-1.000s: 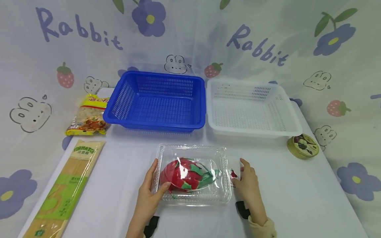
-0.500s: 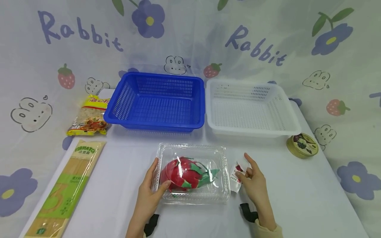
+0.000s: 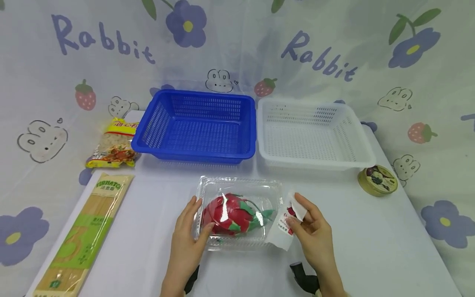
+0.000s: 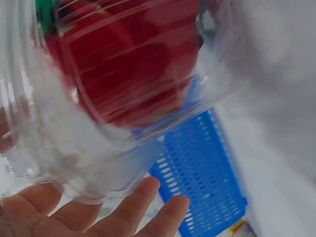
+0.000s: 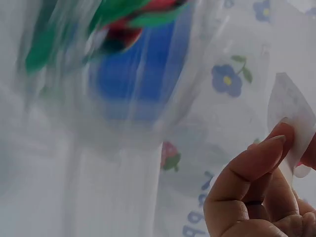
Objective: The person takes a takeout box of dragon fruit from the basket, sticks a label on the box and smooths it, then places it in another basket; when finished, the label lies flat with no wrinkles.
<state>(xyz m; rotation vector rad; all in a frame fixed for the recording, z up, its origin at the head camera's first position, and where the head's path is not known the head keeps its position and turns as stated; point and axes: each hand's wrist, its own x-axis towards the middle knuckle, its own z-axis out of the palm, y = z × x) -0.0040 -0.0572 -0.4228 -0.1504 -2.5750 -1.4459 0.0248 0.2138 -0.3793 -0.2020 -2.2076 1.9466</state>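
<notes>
Clear box (image 3: 239, 214): left hand (image 3: 189, 235) grip clasps left edge; right hand (image 3: 311, 233) grip pinches label (image 3: 285, 225) at right edge.

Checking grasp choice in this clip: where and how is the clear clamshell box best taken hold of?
Probably by its two short ends, from left and right. The clear clamshell box lies flat and wide, its domed lid looks slick, and the left hand already holds the left end.
</notes>
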